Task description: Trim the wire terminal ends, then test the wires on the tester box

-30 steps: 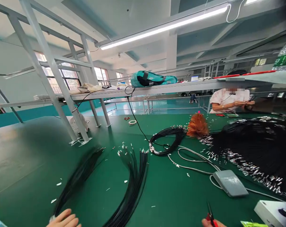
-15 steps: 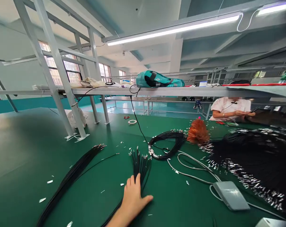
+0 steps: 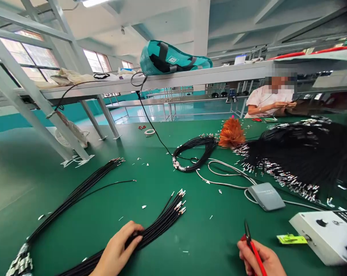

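closest in, the left hand (image 3: 117,249) is curled down over a bundle of black wires (image 3: 159,224) lying on the green table (image 3: 196,230), fingers wrapped round it about midway so the grip is closed on the bundle. the wires run from the bottom edge up and to the right, and their metal-tipped ends (image 3: 179,203) fan out a little just past the hand. over on the other side the right hand (image 3: 261,258) is closed round a pair of red-handled cutters (image 3: 252,245), dark tip pointing up and away from the person, held just above the table. beside it lies a small yellow-green tag (image 3: 291,239), and next to that a white box (image 3: 324,234) at the table's right edge.

to the left a second bundle of black wires (image 3: 76,193) lies stretched out diagonally, well apart from the first, with a cluster of metal ends (image 3: 20,262) at its near end. little white scraps are scattered across the table.

further back sits a grey foot pedal (image 3: 265,196) with its pale cord looping behind it, then a coil of black wire (image 3: 192,153), an orange feather duster (image 3: 231,132) and a big heap of black wires (image 3: 300,153) on the right.

at the far side another person (image 3: 269,101) sits working, and a teal bag (image 3: 169,59) rests on the overhead shelf (image 3: 219,74).
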Demonstrator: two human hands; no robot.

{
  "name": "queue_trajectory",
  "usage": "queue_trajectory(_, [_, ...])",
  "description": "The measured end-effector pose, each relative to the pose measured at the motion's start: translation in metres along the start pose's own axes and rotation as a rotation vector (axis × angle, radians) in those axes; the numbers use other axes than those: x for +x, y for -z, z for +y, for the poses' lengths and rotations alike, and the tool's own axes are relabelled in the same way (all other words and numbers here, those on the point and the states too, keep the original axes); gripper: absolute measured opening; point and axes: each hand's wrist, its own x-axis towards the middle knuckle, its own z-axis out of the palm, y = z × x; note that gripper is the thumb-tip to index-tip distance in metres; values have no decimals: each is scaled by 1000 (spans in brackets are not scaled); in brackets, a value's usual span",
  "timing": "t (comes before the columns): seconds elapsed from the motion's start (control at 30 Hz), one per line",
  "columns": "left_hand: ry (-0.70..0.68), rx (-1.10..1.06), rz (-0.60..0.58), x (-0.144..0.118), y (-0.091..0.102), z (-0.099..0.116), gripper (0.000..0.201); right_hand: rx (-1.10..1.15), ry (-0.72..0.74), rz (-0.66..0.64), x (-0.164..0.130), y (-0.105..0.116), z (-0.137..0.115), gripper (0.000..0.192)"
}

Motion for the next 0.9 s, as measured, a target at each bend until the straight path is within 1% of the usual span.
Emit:
queue_trajectory(0.03, [78,-64,-6,5,-2,6,21,5,-1,8,0,0,1,56])
queue_trajectory(0.1, [179,-185,9,11,-11,16,23,11,-11,5,0,0,0,57])
queue_trajectory(0.2, [275,-337,13,15,-21,24,22,-8,-25,-38,-1,1,-3,56])
queue_trajectory(0.27, [333,-402,-1,18,-21,27,22,-30,-12,-38,-3,1,-6,56])
queue_trajectory(0.37, [349,-412,47,23,-12,33,23,-32,3,-13,-5,0,-13,54])
queue_trajectory(0.43, [321,-360,95,27,-3,46,22,-10,4,8,-9,-3,-20,53])
queue_trajectory(0.47, [303,-338,93,28,0,55,22,7,4,17,-11,-4,-24,53])
queue_trajectory(0.5, [279,-336,67,29,3,67,22,26,7,21,-14,-5,-30,51])
queue_trajectory(0.53, [247,-349,14,29,6,82,21,46,19,20,-17,-7,-36,49])
queue_trajectory(0.6, [176,-399,-130,30,7,116,22,100,73,1,-26,-12,-49,39])
queue_trajectory(0.67, [107,-428,-289,32,5,149,23,183,144,-31,-38,-19,-62,31])
queue_trajectory(0.73, [11,-465,-380,32,-1,174,24,289,184,-41,-51,-27,-72,26])
queue_trajectory(0.8, [-41,-499,-439,32,-11,187,26,369,210,-72,-62,-34,-78,23])
queue_trajectory(0.9, [-22,-543,-491,26,-29,188,26,416,190,-119,-73,-41,-82,21])
